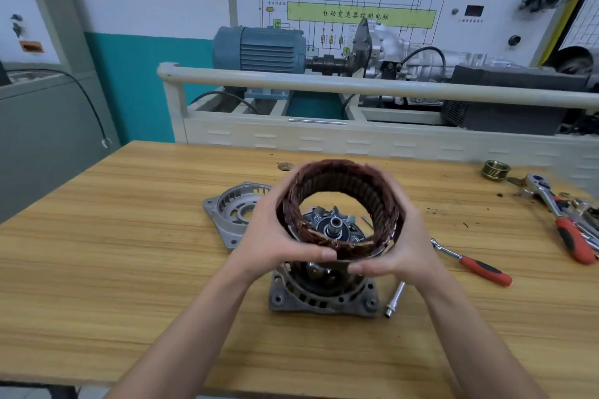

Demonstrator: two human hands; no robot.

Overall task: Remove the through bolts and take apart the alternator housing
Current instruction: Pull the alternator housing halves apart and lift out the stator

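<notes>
A stator ring [382, 201] with brown copper windings is lifted above the table. My left hand [275, 233] grips its left side and my right hand [405, 243] grips its right side, thumbs meeting at the near rim. Through the ring I see the rotor shaft end [334, 224]. Under it the lower alternator housing [321, 296] sits on the wooden table [113, 253], with bolt ears at its corners. The removed housing half [233, 210] lies open side up to the left, partly hidden behind my left hand.
A socket extension [396, 298] lies right of the housing, and a red-handled ratchet [473, 264] beyond it. More ratchets and tools [564, 220] and a brass pulley [495, 169] are at the far right. A training bench with a blue motor [259, 48] stands behind the table.
</notes>
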